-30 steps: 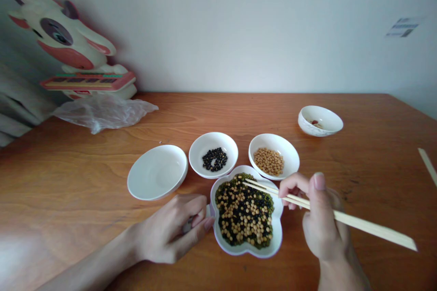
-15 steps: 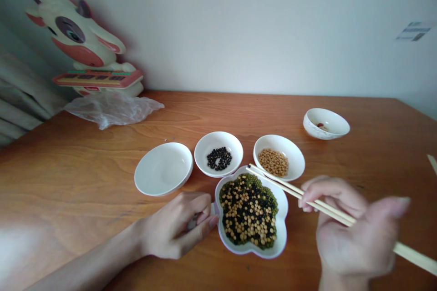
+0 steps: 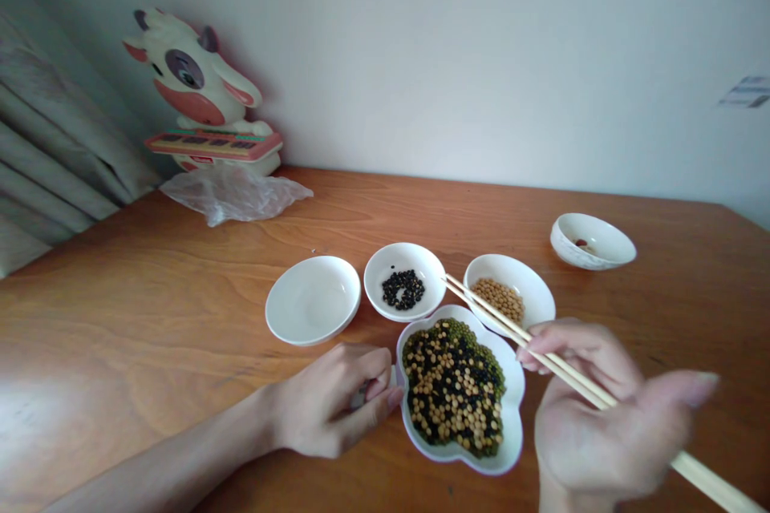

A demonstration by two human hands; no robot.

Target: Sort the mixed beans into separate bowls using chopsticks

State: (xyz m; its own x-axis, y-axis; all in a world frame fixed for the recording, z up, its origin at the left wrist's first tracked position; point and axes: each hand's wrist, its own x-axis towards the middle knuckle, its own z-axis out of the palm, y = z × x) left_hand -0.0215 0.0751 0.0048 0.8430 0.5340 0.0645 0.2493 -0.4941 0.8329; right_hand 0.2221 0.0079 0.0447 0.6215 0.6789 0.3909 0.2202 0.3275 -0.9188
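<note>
My left hand [image 3: 342, 401] is closed around the handle of a white flower-shaped dish [image 3: 512, 449], which holds mixed green, black and tan beans [image 3: 454, 389]. A pair of light wooden chopsticks [image 3: 502, 325] lies in my right hand [image 3: 595, 417], with the tips by the right rim of a small white bowl [image 3: 376, 264]. Black beans [image 3: 403, 289] lie in that bowl, one apart from the rest; nothing shows between the chopstick tips. Under the chopsticks, to the right, a second white bowl [image 3: 538, 292] contains tan soybeans [image 3: 498, 299].
A white bowl [image 3: 313, 300] with nothing visible in it stands at the left. Farther back on the right is a patterned bowl [image 3: 593, 240] with a few small bits inside. A clear plastic bag [image 3: 237, 196] lies before a cow-shaped toy keyboard [image 3: 210, 96] against the wall.
The black bean at the chopstick tips is gone from them, and a lone black bean now lies in the black-bean bowl. The chopstick tips have shifted to that bowl's rim. The whole view has shifted.
</note>
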